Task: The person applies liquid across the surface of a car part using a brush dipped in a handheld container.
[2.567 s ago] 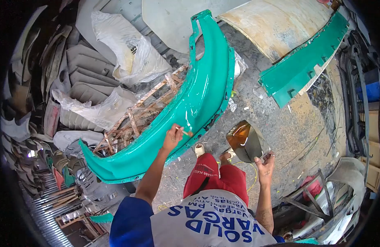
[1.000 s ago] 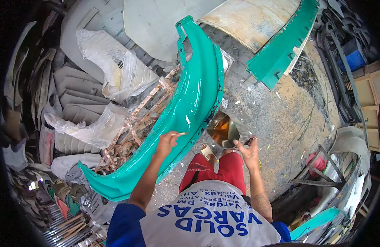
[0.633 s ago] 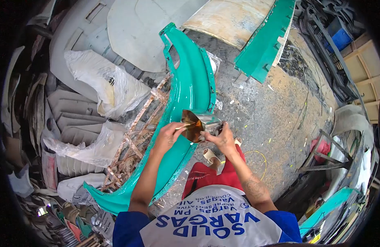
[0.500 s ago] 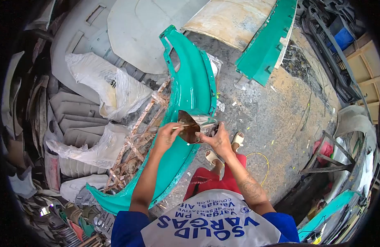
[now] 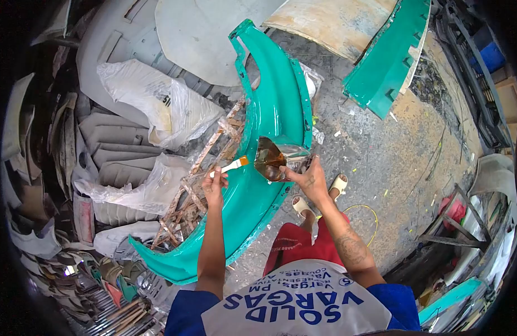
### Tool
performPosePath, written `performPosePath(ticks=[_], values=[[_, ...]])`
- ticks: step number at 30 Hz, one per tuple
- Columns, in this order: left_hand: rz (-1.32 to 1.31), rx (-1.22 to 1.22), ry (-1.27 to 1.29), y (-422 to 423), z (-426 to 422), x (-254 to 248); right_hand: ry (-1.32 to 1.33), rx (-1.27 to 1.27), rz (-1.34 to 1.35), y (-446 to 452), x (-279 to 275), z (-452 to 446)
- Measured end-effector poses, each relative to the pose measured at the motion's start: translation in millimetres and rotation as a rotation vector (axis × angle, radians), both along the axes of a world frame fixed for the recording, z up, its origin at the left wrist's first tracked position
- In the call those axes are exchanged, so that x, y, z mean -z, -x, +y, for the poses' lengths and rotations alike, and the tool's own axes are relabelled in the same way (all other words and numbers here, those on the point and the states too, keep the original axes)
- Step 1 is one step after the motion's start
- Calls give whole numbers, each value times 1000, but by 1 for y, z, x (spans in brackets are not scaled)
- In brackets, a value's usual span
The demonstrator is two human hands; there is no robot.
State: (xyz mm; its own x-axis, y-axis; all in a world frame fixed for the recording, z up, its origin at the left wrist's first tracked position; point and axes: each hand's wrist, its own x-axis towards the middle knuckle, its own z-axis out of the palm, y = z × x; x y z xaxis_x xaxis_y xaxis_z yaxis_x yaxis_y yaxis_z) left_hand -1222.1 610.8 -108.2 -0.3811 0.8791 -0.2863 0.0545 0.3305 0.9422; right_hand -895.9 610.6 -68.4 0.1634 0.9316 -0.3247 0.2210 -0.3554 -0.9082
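A white-handled brush [image 5: 231, 166] with amber-coloured bristles is pinched in my left hand [image 5: 215, 185], over the inner side of the glossy green curved panel [image 5: 275, 101]. My right hand [image 5: 309, 182] grips a shiny cut-open container [image 5: 269, 159] by its near side, thumb at the rim. Brown liquid shows inside the container, which is tilted with its mouth toward the brush. Brush and container are apart, the bristles just left of the rim. Beneath both hands the panel rests on a rusty, paint-spattered frame [image 5: 213, 143].
Another green panel [image 5: 382, 70] lies at the upper right beside a worn beige sheet [image 5: 331, 25]. Plastic-wrapped parts [image 5: 163, 103] and stacked grey pieces are on the left. A yellow cord [image 5: 375, 224] lies on the floor by my feet. A metal frame [image 5: 460, 224] stands at right.
The brush has come out of the container and moved left with my left hand. Earlier, my right hand brought the container from beside the panel to above it.
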Motion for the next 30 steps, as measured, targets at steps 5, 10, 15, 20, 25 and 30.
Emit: performPosePath(ticks=[5, 10, 15, 20, 25, 30], values=[[434, 271, -23, -21, 42, -11, 26, 67, 83, -23, 9, -24], [1031, 900, -453, -69, 107, -43, 50, 168, 158, -74, -7, -58], [1120, 1093, -405, -98, 165, -50, -87, 309, 74, -118, 5, -98], [1492, 1647, -482, -74, 152, -16, 20, 386, 273, -157, -23, -114], [1582, 1996, -243, -59, 77, -25, -23, 444, 262, -179, -6, -130], [1141, 1876, 53, -70, 84, -10, -23, 498, 198, -197, 3, -144]])
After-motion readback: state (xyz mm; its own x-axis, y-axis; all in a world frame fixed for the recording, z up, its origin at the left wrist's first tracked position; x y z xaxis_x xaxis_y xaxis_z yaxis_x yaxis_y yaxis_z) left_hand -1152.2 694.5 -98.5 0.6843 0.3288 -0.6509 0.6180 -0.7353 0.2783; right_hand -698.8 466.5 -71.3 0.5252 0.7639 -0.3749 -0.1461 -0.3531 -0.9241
